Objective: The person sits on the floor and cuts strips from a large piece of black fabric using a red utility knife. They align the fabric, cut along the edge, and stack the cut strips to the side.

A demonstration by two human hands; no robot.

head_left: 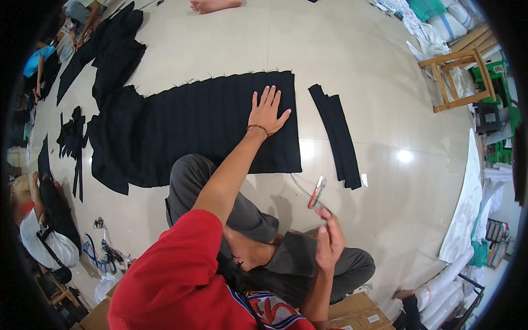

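Observation:
A wide piece of black fabric (220, 104) lies spread on the floor, with loose threads along its far edge. My left hand (267, 111) rests flat on its right part, fingers stretched out, a beaded bracelet at the wrist. Just beyond the fingertips of my right hand (330, 239) is a pair of red-handled thread snips (316, 192), blades pointing away from me. Thumb and fingers of that hand are apart; I cannot tell whether a fingertip touches the snips. A narrow folded strip of black fabric (336, 137) lies to the right of the large piece.
More black fabric pieces (118, 49) are strewn at the far left. Other people (47, 220) sit along the left side. A wooden stool frame (459, 80) stands at the right, near white sacks (448, 25). A cardboard box (360, 311) is beside me.

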